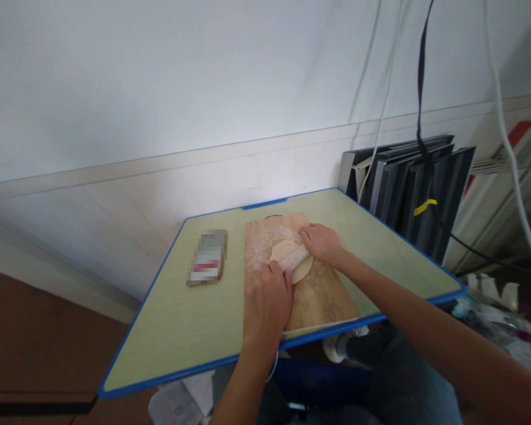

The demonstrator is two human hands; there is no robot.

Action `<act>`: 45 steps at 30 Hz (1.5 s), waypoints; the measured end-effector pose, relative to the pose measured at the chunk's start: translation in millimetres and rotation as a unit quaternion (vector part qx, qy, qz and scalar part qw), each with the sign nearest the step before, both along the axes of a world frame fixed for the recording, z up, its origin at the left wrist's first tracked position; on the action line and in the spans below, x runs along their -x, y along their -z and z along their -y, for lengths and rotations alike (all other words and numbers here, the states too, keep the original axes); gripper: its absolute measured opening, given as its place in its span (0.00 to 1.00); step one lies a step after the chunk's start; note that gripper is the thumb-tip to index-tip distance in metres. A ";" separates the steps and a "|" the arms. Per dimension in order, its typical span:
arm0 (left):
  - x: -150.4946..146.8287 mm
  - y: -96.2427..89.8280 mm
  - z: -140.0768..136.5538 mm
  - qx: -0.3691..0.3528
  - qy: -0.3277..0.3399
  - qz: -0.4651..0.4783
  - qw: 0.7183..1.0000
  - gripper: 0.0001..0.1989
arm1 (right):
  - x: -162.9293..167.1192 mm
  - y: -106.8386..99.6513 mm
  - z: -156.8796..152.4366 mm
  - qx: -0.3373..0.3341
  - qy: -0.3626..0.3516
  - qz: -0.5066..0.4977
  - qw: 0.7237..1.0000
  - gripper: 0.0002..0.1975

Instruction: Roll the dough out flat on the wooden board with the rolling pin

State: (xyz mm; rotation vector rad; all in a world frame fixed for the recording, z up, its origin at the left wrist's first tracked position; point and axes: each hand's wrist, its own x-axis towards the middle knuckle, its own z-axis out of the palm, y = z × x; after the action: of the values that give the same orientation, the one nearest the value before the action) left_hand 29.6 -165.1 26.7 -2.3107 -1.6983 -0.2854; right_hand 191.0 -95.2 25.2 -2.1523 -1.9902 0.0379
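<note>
A flat round of dough [304, 271] lies on a floured wooden cutting board [323, 304]. Across the dough runs a pale, flour-dusted rolling pin [294, 258], slanting from near left to far right. My left hand [269, 293] is closed over its near end, with the thumb along the side. At the far end, my right hand [322, 241] has its fingers curled over the pin. Both hands hide the ends of the pin and a little of the dough's edge. White flour is spread over the upper part of the board.
The board rests on a pale green table [172, 330] with a blue edge. Left of it lies a blurred-out phone-shaped object [207, 258]. Dark flat panels [407, 189] lean against the wall at right, and cables [421, 88] hang there. My legs are under the near edge.
</note>
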 end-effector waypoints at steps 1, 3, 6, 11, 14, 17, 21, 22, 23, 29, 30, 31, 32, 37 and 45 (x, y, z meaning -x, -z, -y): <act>0.0 0.2 0.4 -0.003 0.002 0.000 1.000 0.16 | -0.5 0.9 1.1 -0.009 -0.002 0.000 1.000 0.21; 0.3 1.2 1.1 -0.013 0.004 -0.001 1.000 0.16 | -1.4 3.1 3.1 -0.035 -0.008 0.005 0.999 0.20; 1.0 2.8 2.1 -0.022 0.006 -0.002 1.000 0.16 | -2.4 5.9 6.2 -0.055 -0.014 0.008 0.998 0.20; 1.5 4.0 4.3 -0.020 0.013 0.009 1.000 0.15 | -3.6 7.6 13.5 -0.079 -0.020 0.009 0.997 0.19; 0.8 3.1 6.3 -0.006 0.010 0.009 1.000 0.15 | -4.5 7.9 18.1 -0.080 -0.019 0.009 0.997 0.19; -0.3 1.4 8.8 0.011 0.005 0.005 1.000 0.15 | -5.4 8.3 22.3 -0.084 -0.018 0.007 0.996 0.19; -1.6 -0.2 11.6 0.028 -0.002 0.007 1.000 0.15 | -6.1 8.9 27.7 -0.095 -0.023 0.003 0.995 0.19; -1.9 -0.3 12.0 0.031 -0.002 0.009 0.999 0.15 | -6.4 9.2 29.0 -0.095 -0.021 0.001 0.995 0.19; -2.2 -0.4 12.4 0.033 -0.002 0.010 0.999 0.15 | -6.7 9.7 30.2 -0.095 -0.020 -0.001 0.995 0.18; -2.9 1.1 14.4 0.031 0.004 0.010 0.999 0.15 | -9.6 15.6 35.9 -0.123 -0.029 -0.011 0.992 0.19; -2.9 1.5 14.8 0.030 0.005 0.009 0.999 0.15 | -10.1 16.6 36.9 -0.128 -0.031 -0.012 0.991 0.19; -3.0 2.0 15.3 0.029 0.007 0.007 1.000 0.14 | -10.6 17.4 38.0 -0.131 -0.031 -0.014 0.991 0.19; -3.1 2.5 15.7 0.027 0.009 0.005 1.000 0.14 | -11.1 18.2 39.2 -0.134 -0.032 -0.015 0.990 0.19; -3.7 3.9 18.4 0.021 0.010 -0.004 1.000 0.16 | -12.8 21.0 45.7 -0.144 -0.043 -0.026 0.988 0.20; -4.3 4.6 22.0 0.007 0.009 -0.012 1.000 0.15 | -14.5 29.4 53.9 -0.169 -0.042 -0.040 0.984 0.21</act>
State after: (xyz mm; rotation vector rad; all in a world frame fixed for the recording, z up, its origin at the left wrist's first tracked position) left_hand 33.9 -187.1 22.2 -2.3314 -1.6743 -0.2486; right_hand 205.5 -149.0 -4.2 -1.8268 -1.8831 -0.1847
